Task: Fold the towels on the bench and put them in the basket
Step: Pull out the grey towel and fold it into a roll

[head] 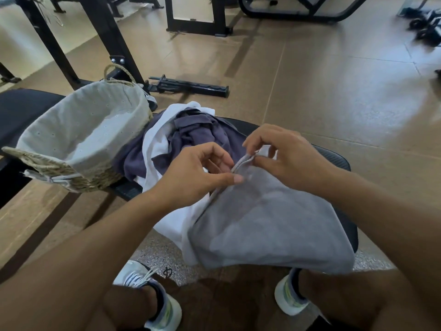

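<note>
A light grey towel hangs folded in front of me over the near end of the black bench. My left hand and my right hand both pinch its top edge, close together. Behind them lies a crumpled heap with a white towel and a dark purple towel. The woven basket with a pale cloth lining stands on the bench to the left, with nothing visible inside.
Black gym machine frames rise behind the basket. A black bar attachment lies on the brown floor beyond the bench. My legs and light sneakers are below the towel. Dumbbells sit at the far right.
</note>
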Action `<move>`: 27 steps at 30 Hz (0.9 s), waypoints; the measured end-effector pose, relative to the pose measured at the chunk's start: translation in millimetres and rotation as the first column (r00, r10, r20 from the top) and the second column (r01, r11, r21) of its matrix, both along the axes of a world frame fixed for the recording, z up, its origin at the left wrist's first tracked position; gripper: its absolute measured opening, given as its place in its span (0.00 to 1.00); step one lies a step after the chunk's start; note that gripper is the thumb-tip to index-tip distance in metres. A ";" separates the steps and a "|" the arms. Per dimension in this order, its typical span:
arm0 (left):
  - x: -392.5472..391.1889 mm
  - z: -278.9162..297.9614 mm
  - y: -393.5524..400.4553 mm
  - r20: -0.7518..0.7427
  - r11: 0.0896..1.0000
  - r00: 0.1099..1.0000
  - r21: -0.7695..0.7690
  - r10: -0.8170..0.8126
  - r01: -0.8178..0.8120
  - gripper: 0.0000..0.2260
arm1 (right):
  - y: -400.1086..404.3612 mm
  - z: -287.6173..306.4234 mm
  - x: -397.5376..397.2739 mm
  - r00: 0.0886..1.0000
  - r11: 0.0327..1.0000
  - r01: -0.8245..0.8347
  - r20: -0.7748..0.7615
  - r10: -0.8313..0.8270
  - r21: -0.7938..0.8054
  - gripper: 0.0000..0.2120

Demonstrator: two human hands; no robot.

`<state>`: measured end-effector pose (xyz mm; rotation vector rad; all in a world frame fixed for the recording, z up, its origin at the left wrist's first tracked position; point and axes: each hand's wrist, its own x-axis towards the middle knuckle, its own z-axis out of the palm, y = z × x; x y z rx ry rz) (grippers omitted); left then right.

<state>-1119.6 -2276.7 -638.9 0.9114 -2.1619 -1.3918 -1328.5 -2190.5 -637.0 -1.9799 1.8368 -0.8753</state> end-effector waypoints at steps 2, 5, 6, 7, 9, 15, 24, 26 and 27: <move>3.3 -2.9 -2.6 0.135 0.999 0.990 0.002 -0.035 0.036 0.13 | 0.2 -0.2 -6.8 1.000 1.000 0.020 -0.003 -0.020 0.012 0.07; 5.5 -7.4 -3.7 0.268 0.994 0.957 0.035 -0.110 0.104 0.13 | 0.6 -2.7 -13.3 0.999 0.999 0.040 0.017 -0.041 0.028 0.09; 5.4 -8.2 -2.6 0.283 0.993 0.952 0.042 -0.119 0.112 0.13 | 0.6 -3.6 -14.7 0.998 0.999 0.043 0.033 -0.044 0.029 0.08; 4.9 -8.7 -1.5 0.290 0.993 0.950 0.037 -0.120 0.114 0.13 | 0.5 -4.4 -15.3 0.998 0.999 0.044 0.049 -0.046 0.030 0.07; 3.8 -8.8 -0.4 0.303 0.993 0.947 -0.009 -0.106 0.114 0.14 | 0.2 -4.5 -15.2 0.997 0.999 0.037 0.068 -0.040 0.034 0.06; 6.8 -13.5 -5.8 0.316 0.987 0.945 -0.104 -0.082 0.120 0.07 | -2.4 -3.9 -11.6 0.995 0.996 -0.018 0.096 0.009 0.090 0.07; 8.9 -7.1 2.3 0.225 0.989 0.972 -0.114 -0.072 0.100 0.09 | -7.3 1.5 -1.7 0.979 0.991 -0.048 0.203 0.022 0.123 0.05; 8.0 -4.2 3.5 0.167 0.997 0.985 -0.058 -0.045 0.055 0.09 | -7.1 2.1 -1.4 0.976 0.991 -0.043 0.217 0.015 0.124 0.06; 7.8 -2.8 3.4 0.151 0.999 0.988 -0.034 -0.035 0.040 0.08 | -7.0 2.6 -1.4 0.974 0.991 -0.038 0.226 0.009 0.126 0.05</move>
